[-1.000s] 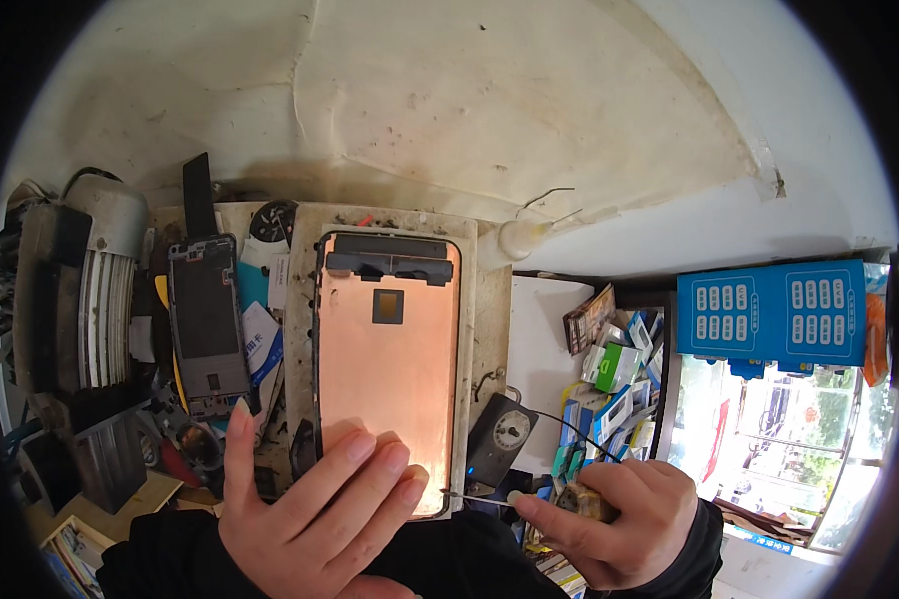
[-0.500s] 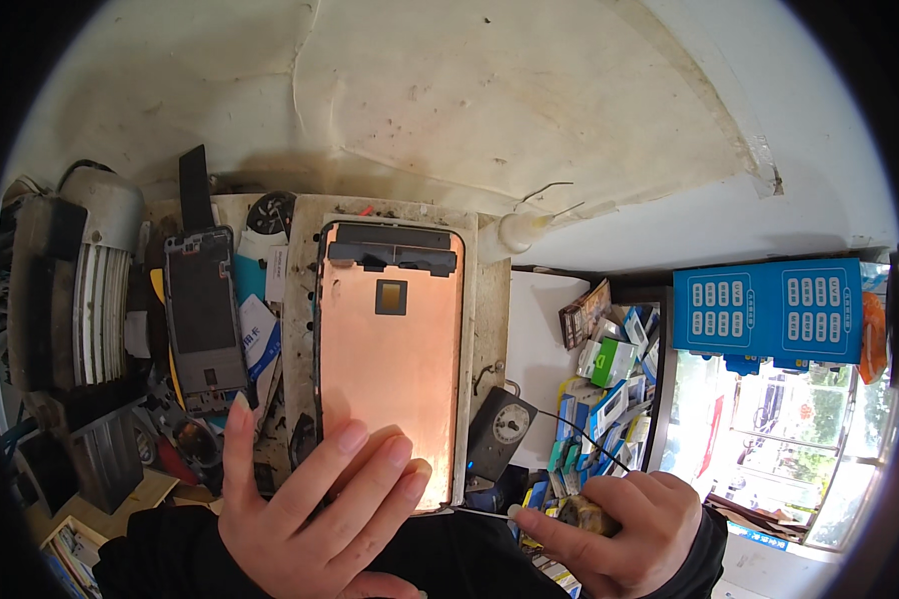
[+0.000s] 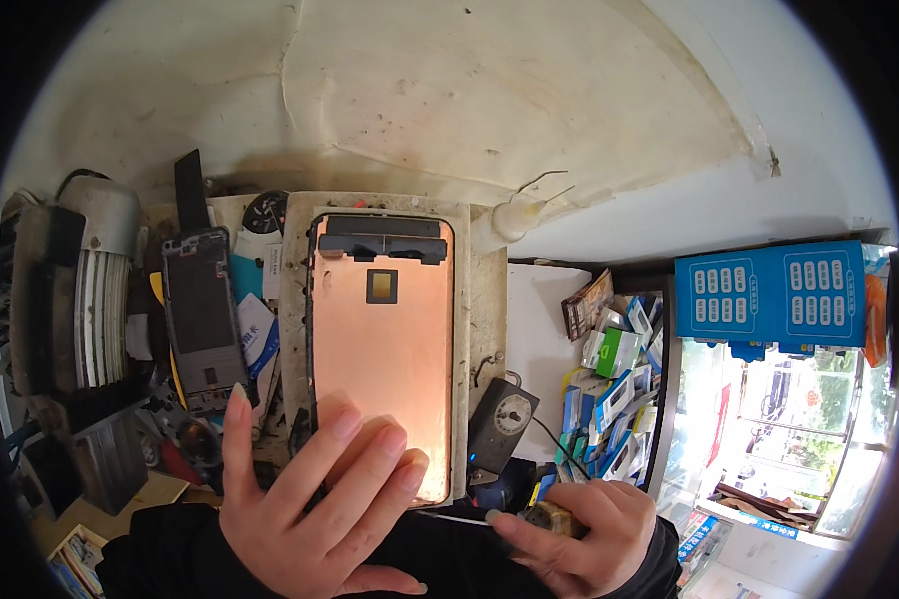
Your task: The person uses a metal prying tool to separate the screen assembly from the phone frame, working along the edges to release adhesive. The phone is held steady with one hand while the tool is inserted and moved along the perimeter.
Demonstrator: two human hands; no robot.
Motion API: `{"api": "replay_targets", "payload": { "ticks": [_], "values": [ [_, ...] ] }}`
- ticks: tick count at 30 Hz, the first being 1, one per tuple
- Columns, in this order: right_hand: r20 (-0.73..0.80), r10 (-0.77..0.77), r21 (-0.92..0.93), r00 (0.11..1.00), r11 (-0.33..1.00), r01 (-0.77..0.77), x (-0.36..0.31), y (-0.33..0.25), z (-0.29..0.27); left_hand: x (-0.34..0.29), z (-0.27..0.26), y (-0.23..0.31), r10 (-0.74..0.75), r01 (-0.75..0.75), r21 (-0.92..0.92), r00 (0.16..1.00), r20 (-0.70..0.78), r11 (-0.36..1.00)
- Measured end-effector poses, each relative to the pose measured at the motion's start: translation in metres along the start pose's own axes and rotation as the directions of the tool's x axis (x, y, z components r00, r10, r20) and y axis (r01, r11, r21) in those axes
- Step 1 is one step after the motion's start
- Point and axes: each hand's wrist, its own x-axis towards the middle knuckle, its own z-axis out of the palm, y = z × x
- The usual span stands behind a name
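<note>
Copper-backed panel (image 3: 380,349): on the pale block (image 3: 296,260); we judge it light, stiff, fragile, perhaps slick.
Left hand (image 3: 315,509): grip released, fingers spread over the panel's lower part.
Right hand (image 3: 594,529): grip closed around a thin-shafted tool (image 3: 459,518), near the panel's bottom edge.
Long edges (image 3: 451,349): where we'd take hold, sparing the middle.

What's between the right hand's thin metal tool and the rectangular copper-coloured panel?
Nothing visible. The thin metal tool in the right hand points at the lower edge of the rectangular copper-coloured panel; contact is unclear. The left hand lies over its lower part, off that path.
</note>
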Motion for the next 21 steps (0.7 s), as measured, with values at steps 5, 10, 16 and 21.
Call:
{"api": "replay_targets", "payload": {
  "ticks": [5, 10, 16, 21],
  "values": [
    [-0.041, 0.123, -0.017, 0.992, 0.992, -0.124, -0.008, -0.004, 0.003, 0.000, -0.003, -0.001, 0.006, -0.006, 0.012, 1.000, 0.023, 1.000],
    [-0.042, 0.117, -0.078, 0.992, 0.990, -0.120, -0.010, -0.002, 0.004, 0.000, -0.002, -0.001, -0.001, 0.000, 0.012, 1.000, 0.019, 1.000],
    [-0.034, 0.082, -0.095, 0.996, 0.992, -0.085, -0.010, 0.014, 0.009, 0.000, -0.002, -0.001, -0.003, 0.002, 0.006, 1.000, 0.027, 1.000],
    [0.030, 0.088, -0.072, 0.996, 0.994, -0.086, -0.019, 0.015, 0.007, 0.000, -0.003, 0.000, -0.020, 0.020, 0.003, 0.999, 0.029, 1.000]
  ]
}}
